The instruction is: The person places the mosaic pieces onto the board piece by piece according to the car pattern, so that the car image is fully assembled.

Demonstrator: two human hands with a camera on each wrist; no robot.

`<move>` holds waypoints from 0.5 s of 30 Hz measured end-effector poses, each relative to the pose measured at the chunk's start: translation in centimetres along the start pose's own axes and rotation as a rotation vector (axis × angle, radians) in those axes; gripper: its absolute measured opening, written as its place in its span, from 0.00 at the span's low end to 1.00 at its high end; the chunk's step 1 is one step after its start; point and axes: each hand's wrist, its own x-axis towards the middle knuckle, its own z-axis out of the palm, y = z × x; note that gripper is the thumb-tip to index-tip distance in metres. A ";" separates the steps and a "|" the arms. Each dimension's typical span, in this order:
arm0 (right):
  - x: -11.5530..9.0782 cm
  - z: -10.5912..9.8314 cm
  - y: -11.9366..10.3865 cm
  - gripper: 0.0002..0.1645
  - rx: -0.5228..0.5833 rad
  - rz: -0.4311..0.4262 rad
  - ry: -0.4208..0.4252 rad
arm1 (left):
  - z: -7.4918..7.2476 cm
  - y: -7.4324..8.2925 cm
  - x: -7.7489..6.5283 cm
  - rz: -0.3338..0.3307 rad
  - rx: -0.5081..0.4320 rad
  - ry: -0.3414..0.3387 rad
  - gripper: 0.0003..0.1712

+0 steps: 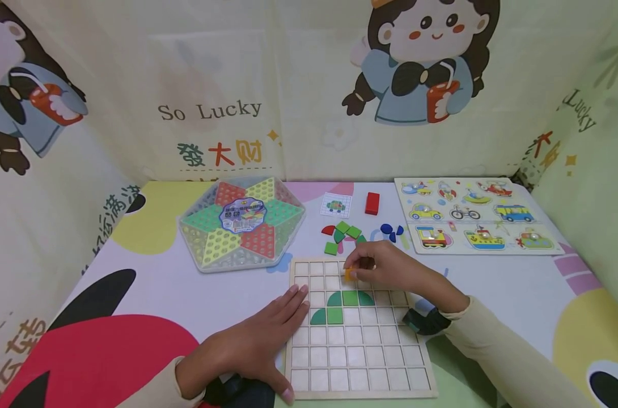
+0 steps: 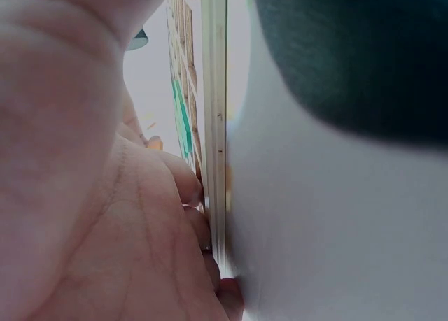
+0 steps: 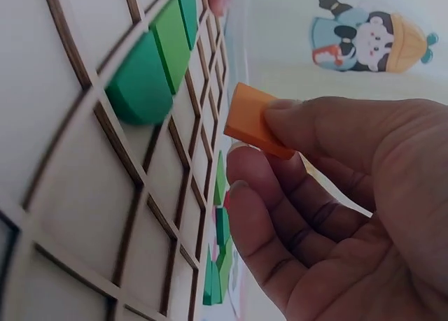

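The right hand (image 1: 385, 263) pinches a small orange block (image 1: 347, 275), seemingly rectangular though the grip covers part of it, above the 12 o'clock rows of a pale wooden grid board (image 1: 352, 395). The left hand (image 1: 262, 334) lies with fingers extended along the board's 10 o'clock edge. Flat green square and rounded tiles (image 1: 334, 315) sit in cells toward 11 o'clock; small blue curved pieces (image 1: 386, 229) lie beyond the board at 1 o'clock.
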 end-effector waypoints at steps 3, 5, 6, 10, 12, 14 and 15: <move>-0.3 0.2 -0.3 0.08 0.019 0.018 -0.022 | 0.0 0.0 0.1 -0.005 0.002 -0.005 0.76; -0.5 0.3 -0.5 0.08 0.035 0.027 -0.035 | -0.1 0.0 0.1 -0.007 0.005 -0.007 0.76; -0.7 0.4 -0.5 0.08 0.044 0.029 -0.045 | -0.1 0.0 0.1 -0.007 0.006 -0.008 0.76; -1.0 0.7 -0.5 0.08 0.077 0.015 -0.085 | 0.0 0.0 0.1 -0.005 0.011 -0.009 0.76; -1.2 0.8 -0.3 0.09 0.091 0.003 -0.102 | 0.0 0.0 0.1 -0.003 0.017 -0.006 0.76; -1.3 1.0 -0.3 0.10 0.102 -0.001 -0.117 | 0.0 0.0 0.1 -0.001 0.019 -0.003 0.75; -1.4 1.0 -0.4 0.10 0.107 0.002 -0.127 | 0.0 0.0 0.1 0.000 0.019 -0.003 0.75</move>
